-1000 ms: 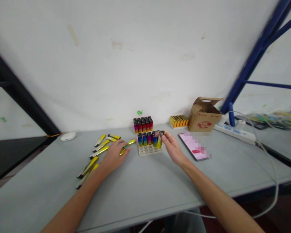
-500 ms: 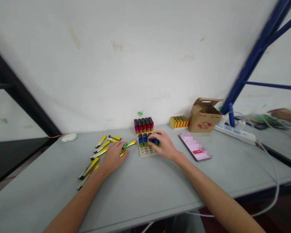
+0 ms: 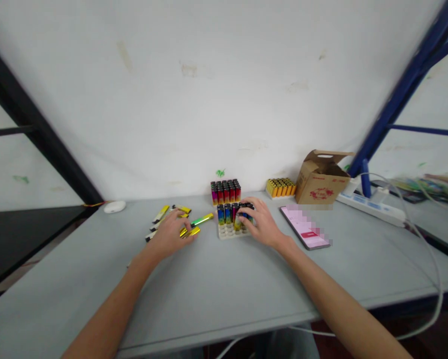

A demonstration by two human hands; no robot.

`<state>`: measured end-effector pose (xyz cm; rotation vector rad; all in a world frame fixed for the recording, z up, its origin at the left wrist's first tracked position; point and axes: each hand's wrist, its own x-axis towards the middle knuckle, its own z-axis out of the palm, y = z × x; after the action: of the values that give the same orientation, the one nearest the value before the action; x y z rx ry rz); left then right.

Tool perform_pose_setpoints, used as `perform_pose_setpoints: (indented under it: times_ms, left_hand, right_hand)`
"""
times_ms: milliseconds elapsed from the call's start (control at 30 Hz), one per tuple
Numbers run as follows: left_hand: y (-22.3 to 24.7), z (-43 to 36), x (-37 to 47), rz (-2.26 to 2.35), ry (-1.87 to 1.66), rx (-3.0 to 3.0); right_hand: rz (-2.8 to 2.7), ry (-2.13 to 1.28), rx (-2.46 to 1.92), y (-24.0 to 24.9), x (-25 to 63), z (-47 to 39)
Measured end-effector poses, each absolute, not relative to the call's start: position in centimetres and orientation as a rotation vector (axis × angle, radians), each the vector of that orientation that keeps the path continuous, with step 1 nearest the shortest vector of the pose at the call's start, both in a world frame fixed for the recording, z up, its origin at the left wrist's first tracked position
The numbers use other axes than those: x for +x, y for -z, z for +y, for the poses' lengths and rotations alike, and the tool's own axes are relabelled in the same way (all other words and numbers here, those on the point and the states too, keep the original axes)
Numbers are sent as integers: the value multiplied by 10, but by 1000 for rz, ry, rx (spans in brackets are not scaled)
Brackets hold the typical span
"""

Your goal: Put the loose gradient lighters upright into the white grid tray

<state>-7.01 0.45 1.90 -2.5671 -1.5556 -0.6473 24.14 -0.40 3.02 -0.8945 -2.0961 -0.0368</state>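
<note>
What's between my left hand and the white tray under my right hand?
In the head view, a green-and-yellow lighter lies between your left hand and the white tray, yellow end toward the tray, plus yellow lighters by your thumb.

Worktop (image 3: 216, 289): smooth, matt
Loose yellow sticks (image 3: 204, 219): glossy, metallic-looking
Cell tray (image 3: 223, 235): matt, plastic-looking
Box (image 3: 309, 187) near worktop's back edge: matt cardboard
Power strip (image 3: 375, 211): smooth plastic

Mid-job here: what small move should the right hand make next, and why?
I'd probably have the right hand ease the yellow piece straight down into a socket of the pale tray. The fingertips hold it just in front of the standing row, where near sockets show unfilled; whether its base is already seated, I can't tell.
</note>
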Motion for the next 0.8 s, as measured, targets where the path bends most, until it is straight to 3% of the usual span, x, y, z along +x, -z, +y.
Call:
perform_pose_setpoints:
  times_ms: [333, 800]
  left_hand:
    - [-19, 4, -68, -1580, 581, -2542]
    - [-11, 7, -51, -1530, 882, -2401]
  right_hand:
    - [-1993, 92, -906, -24, 237, -3]
    - [-1959, 254, -1007, -17, 234, -1]
